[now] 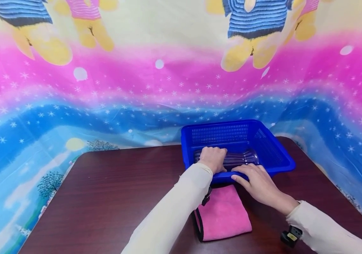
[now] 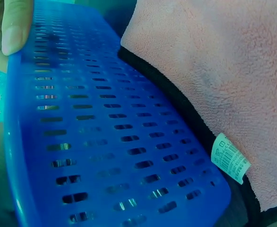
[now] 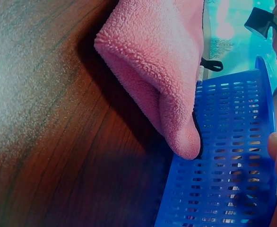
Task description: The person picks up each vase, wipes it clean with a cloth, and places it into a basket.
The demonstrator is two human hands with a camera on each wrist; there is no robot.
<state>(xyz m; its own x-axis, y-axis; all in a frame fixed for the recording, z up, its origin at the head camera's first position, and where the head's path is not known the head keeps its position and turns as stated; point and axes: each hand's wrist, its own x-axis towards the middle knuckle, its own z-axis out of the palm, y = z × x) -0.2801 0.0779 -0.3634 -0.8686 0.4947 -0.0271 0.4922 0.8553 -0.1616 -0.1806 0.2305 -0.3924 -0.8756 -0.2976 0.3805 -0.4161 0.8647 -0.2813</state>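
Note:
A blue plastic basket with slotted walls stands near the table's back edge. Inside it, a clear ribbed vase lies on its side. Reaching in over the near rim, my left hand curls its fingers round the vase's left part; the fingertips are hidden behind the hand. My right hand holds the near rim, thumb outside and fingers over the top. The left wrist view shows that thumb on the rim.
A folded pink towel with black edging lies on the brown table, right in front of the basket. Its white label shows in the left wrist view. A printed cloth hangs behind and beside the table.

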